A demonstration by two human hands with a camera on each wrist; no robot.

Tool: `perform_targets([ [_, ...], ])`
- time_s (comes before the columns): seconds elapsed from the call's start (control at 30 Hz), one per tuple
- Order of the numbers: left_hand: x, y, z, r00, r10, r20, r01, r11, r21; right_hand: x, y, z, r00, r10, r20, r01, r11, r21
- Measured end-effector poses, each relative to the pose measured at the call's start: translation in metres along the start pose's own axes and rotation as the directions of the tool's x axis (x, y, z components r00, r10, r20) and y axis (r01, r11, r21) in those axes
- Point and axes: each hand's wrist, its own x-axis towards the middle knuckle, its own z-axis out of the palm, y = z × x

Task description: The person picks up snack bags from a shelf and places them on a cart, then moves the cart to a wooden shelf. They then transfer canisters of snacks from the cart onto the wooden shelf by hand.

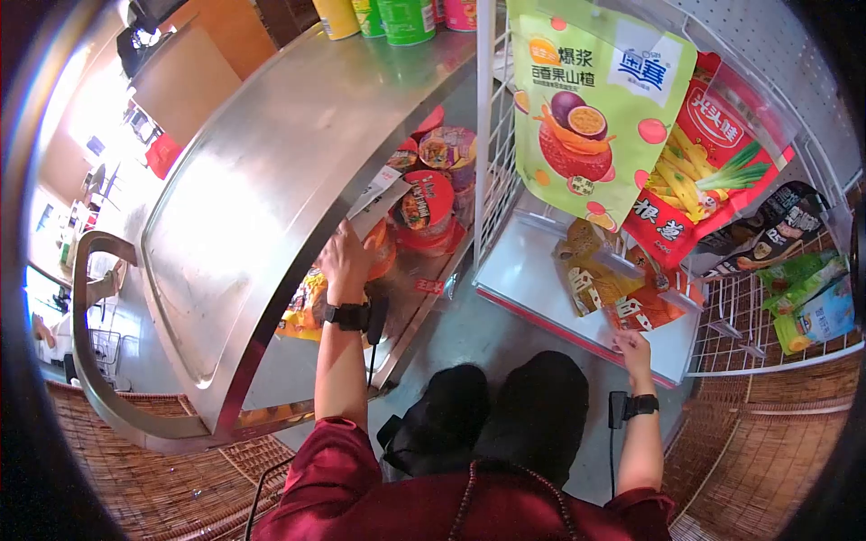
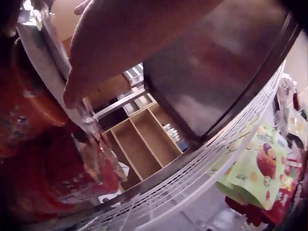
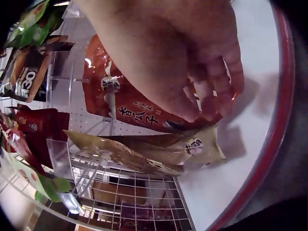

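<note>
On the left, my left hand [image 1: 345, 257] reaches over the metal cart's lower shelf, fingers extended at a whitish flat piece [image 1: 374, 200] beside red noodle cups [image 1: 426, 200]. In the left wrist view, the thumb side of the hand [image 2: 130, 43] lies along this piece's pale edge [image 2: 45, 67]; the other fingers are mostly hidden, so I cannot tell whether they grip it. Low on the right, my right hand [image 1: 634, 353] has curled fingers at the lower edge of an orange bag of melon seeds [image 3: 139, 103], pinching it. A tan bag [image 3: 159, 149] stands beside it.
The cart's steel top [image 1: 271, 117] carries several cans [image 1: 406, 20] and has a curved handle [image 1: 86, 307]. A white wire rack [image 1: 484, 117] stands between cart and display. Green [image 1: 600, 108] and red [image 1: 713, 153] snack bags hang over the white shelf [image 1: 514, 261]. Wicker baskets [image 1: 135, 451] flank me.
</note>
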Motion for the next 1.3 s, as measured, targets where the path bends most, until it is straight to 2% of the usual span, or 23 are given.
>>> perform_targets([
  [0.2, 0.03, 0.012, 0.031, 0.998, 0.021, -0.051, -0.027, 0.992, -0.12, 0.0, 0.004, -0.002, 0.998, 0.054, -0.038, -0.055, 0.998, -0.011],
  [0.27, 0.048, 0.024, 0.039, 0.998, 0.047, 0.046, -0.042, 0.993, -0.11, 0.004, 0.021, -0.008, 1.0, 0.005, -0.018, -0.007, 0.997, -0.078],
  [0.3, 0.058, 0.033, 0.04, 0.987, -0.024, 0.157, 0.046, 0.989, -0.142, -0.003, 0.019, -0.011, 0.999, 0.003, -0.043, -0.006, 0.997, -0.08],
  [0.37, 0.069, 0.038, 0.044, 0.961, -0.017, 0.277, 0.049, 0.993, -0.109, -0.015, 0.005, -0.013, 0.996, -0.085, -0.029, 0.079, 0.984, -0.16],
  [0.4, 0.064, 0.048, 0.018, 0.953, -0.071, 0.294, 0.111, 0.986, -0.124, -0.02, 0.006, -0.017, 0.996, -0.079, -0.042, 0.072, 0.985, -0.154],
  [0.43, 0.072, 0.045, 0.038, 0.967, -0.012, 0.254, 0.045, 0.991, -0.123, -0.032, -0.009, -0.02, 0.999, -0.021, -0.047, 0.016, 0.994, -0.107],
  [0.47, 0.064, 0.055, 0.011, 0.955, -0.087, 0.283, 0.122, 0.986, -0.109, -0.033, 0.0, -0.021, 0.995, -0.003, -0.102, -0.011, 0.99, -0.14],
  [0.5, 0.072, 0.052, 0.024, 0.96, -0.078, 0.269, 0.103, 0.991, -0.08, -0.043, -0.013, -0.022, 0.99, -0.052, -0.131, 0.022, 0.975, -0.22],
  [0.53, 0.078, 0.046, 0.033, 0.962, 0.027, 0.271, -0.034, 0.999, 0.02, -0.043, -0.005, -0.023, 0.986, -0.046, -0.161, 0.009, 0.975, -0.221],
  [0.57, 0.077, 0.047, 0.034, 0.969, -0.005, 0.246, -0.003, 0.999, 0.033, -0.047, -0.003, -0.024, 0.987, -0.02, -0.159, -0.003, 0.99, -0.143],
  [0.6, 0.089, 0.04, 0.049, 0.944, 0.087, 0.319, -0.138, 0.98, 0.143, -0.053, -0.014, -0.025, 0.986, -0.052, -0.156, 0.015, 0.973, -0.23],
  [0.67, 0.099, 0.039, 0.051, 0.913, 0.045, 0.405, -0.107, 0.985, 0.133, -0.05, -0.001, -0.026, 0.987, -0.007, -0.161, -0.018, 0.988, -0.153],
  [0.73, 0.102, 0.03, 0.067, 0.987, 0.135, 0.087, -0.149, 0.971, 0.186, -0.053, -0.007, -0.026, 0.991, 0.007, -0.137, -0.022, 0.994, -0.105],
  [0.77, 0.105, 0.025, 0.077, 0.985, 0.161, 0.066, -0.17, 0.971, 0.168, -0.054, -0.006, -0.025, 0.985, -0.003, -0.171, -0.014, 0.995, -0.099],
  [0.87, 0.117, 0.017, 0.097, 0.935, 0.245, -0.255, -0.275, 0.957, -0.089, -0.048, -0.006, -0.023, 0.982, -0.062, -0.177, 0.047, 0.995, -0.088],
  [0.93, 0.064, 0.035, 0.027, 0.932, 0.233, -0.279, -0.317, 0.897, -0.308, -0.043, -0.017, -0.022, 0.992, -0.006, -0.128, 0.001, 0.999, -0.039],
  [0.97, 0.055, 0.042, 0.024, 0.926, 0.241, -0.29, -0.33, 0.891, -0.312, -0.047, -0.032, -0.023, 0.996, -0.017, -0.082, 0.016, 1.0, -0.008],
  [1.03, 0.034, 0.046, 0.024, 0.794, 0.197, -0.575, -0.423, 0.858, -0.291, -0.044, -0.05, -0.024, 0.997, -0.05, -0.053, 0.047, 0.996, -0.07],
  [1.1, -0.001, 0.049, 0.013, 0.741, 0.268, -0.616, -0.521, 0.808, -0.275, -0.047, -0.069, -0.02, 0.998, -0.061, -0.014, 0.059, 0.991, -0.117],
  [1.17, -0.029, 0.049, 0.014, 0.685, 0.336, -0.647, -0.61, 0.749, -0.257, -0.054, -0.099, -0.016, 0.94, -0.303, 0.157, 0.325, 0.935, -0.14],
  [1.23, -0.049, 0.044, 0.036, 0.754, 0.3, -0.584, -0.649, 0.477, -0.592, -0.053, -0.118, -0.006, 0.926, -0.321, 0.198, 0.342, 0.936, -0.084],
  [1.27, -0.06, 0.041, 0.045, 0.754, 0.287, -0.591, -0.642, 0.514, -0.568, -0.053, -0.127, 0.002, 0.903, -0.35, 0.249, 0.37, 0.928, -0.038],
  [1.3, -0.075, 0.047, 0.029, 0.758, 0.289, -0.584, -0.649, 0.42, -0.635, -0.055, -0.137, 0.01, 0.882, -0.387, 0.269, 0.399, 0.917, 0.013],
])
